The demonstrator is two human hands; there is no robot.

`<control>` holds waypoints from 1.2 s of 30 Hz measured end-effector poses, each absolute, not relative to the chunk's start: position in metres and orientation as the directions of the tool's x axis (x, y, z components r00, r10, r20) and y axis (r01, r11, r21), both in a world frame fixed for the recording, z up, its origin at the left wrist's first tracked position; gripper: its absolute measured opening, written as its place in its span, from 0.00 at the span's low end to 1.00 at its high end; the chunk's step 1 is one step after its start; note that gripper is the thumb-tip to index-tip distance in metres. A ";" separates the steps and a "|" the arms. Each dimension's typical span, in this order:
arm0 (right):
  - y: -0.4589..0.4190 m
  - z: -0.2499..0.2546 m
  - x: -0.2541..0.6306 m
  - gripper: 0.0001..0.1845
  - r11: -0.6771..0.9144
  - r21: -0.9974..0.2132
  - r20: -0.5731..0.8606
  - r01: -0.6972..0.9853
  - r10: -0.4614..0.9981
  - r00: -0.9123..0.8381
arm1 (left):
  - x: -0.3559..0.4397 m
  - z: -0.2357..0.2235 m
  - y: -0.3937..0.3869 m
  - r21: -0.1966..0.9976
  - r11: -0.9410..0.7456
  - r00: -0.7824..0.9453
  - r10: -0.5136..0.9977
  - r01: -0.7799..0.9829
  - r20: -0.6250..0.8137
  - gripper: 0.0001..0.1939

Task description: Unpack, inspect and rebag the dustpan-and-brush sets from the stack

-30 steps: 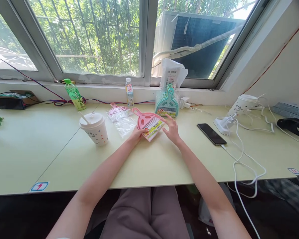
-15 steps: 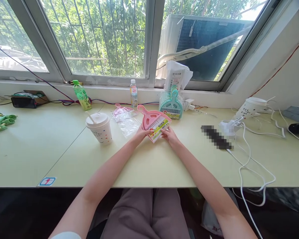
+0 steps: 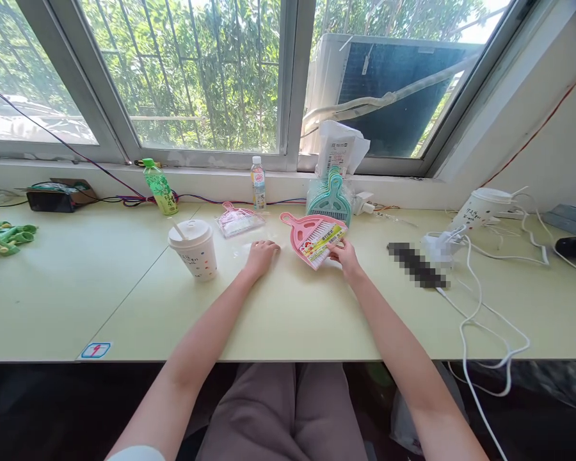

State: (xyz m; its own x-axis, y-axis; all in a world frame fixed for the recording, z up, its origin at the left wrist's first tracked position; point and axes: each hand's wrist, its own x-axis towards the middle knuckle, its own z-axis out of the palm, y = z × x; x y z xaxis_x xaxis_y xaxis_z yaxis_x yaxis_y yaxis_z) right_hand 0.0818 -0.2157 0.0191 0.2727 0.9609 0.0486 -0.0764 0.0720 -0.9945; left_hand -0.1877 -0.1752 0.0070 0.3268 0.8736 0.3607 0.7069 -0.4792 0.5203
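Note:
My right hand [image 3: 345,258] pinches the lower right edge of a pink mini dustpan with its white-bristled brush [image 3: 315,235]. A yellow-green label runs across the set, and its handle points to the upper left. Low on the table, my left hand [image 3: 263,256] is closed on a clear plastic bag [image 3: 241,251], mostly hidden under the fingers. Behind it lies another pink dustpan set [image 3: 239,220] in clear wrapping. Teal dustpans [image 3: 333,198] stand nested in a bag beyond the held set.
A lidded paper cup [image 3: 194,251] with a straw stands left of my left arm. A green bottle [image 3: 160,187] and a small clear bottle [image 3: 258,183] stand near the window. White cables [image 3: 480,301], a power strip [image 3: 439,246] and a tilted paper cup [image 3: 480,208] are at right.
My left hand has let go of the pink dustpan set and moved left onto the plastic bag, gathering it. My right hand has shifted the set right and slightly up.

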 end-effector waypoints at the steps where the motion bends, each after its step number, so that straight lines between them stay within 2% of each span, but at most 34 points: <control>1: -0.215 0.018 0.084 0.25 0.062 -0.996 0.042 -0.063 0.961 0.275 | -0.187 0.008 -0.175 0.503 -0.501 0.341 0.860 0.705 0.379 0.17; 4: -0.212 0.016 0.088 0.21 0.017 -0.999 0.006 -0.036 0.962 0.274 | -0.185 0.011 -0.176 0.460 -0.498 0.308 0.850 0.736 0.428 0.16; 9: -0.212 0.018 0.087 0.18 -0.073 -0.997 -0.076 -0.022 0.967 0.244 | -0.184 0.015 -0.178 0.391 -0.352 0.160 0.881 0.850 0.446 0.13; 11: -0.213 0.020 0.085 0.18 -0.087 -0.996 -0.091 -0.025 0.970 0.227 | -0.184 0.013 -0.177 0.405 -0.305 0.085 0.875 0.862 0.476 0.17; 13: -0.215 0.022 0.082 0.17 -0.085 -0.996 -0.089 -0.032 0.973 0.212 | -0.186 0.011 -0.176 0.422 -0.261 0.054 0.895 0.868 0.442 0.20; 17: -0.220 0.025 0.075 0.17 -0.092 -0.996 -0.094 -0.018 0.979 0.182 | -0.189 0.011 -0.174 0.436 -0.200 0.060 0.947 0.877 0.314 0.13; 21: -0.223 0.028 0.071 0.16 -0.123 -0.992 -0.124 -0.014 0.975 0.187 | -0.192 0.016 -0.175 0.472 -0.183 0.002 0.934 0.862 0.357 0.14; 27: -0.221 0.024 0.070 0.15 -0.119 -0.990 -0.133 -0.070 0.961 0.244 | -0.193 0.029 -0.183 0.551 -0.227 -0.112 0.851 0.803 0.514 0.15; 32: -0.223 0.021 0.062 0.20 -0.046 -0.994 -0.061 -0.096 0.985 0.164 | -0.189 0.035 -0.192 0.595 -0.323 -0.072 0.837 0.736 0.543 0.15; 36: -0.228 0.023 0.050 0.25 0.036 -0.993 0.025 -0.111 0.995 0.095 | -0.182 0.037 -0.197 0.681 -0.486 0.008 0.817 0.547 0.577 0.12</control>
State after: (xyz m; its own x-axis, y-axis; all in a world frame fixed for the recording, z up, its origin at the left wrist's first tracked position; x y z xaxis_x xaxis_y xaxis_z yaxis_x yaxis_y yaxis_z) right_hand 0.0497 -0.2276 0.0226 0.0952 0.9951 0.0255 -0.1111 0.0361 -0.9932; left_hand -0.1824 -0.1971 0.0370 0.0078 0.8169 0.5768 0.5471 -0.4863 0.6813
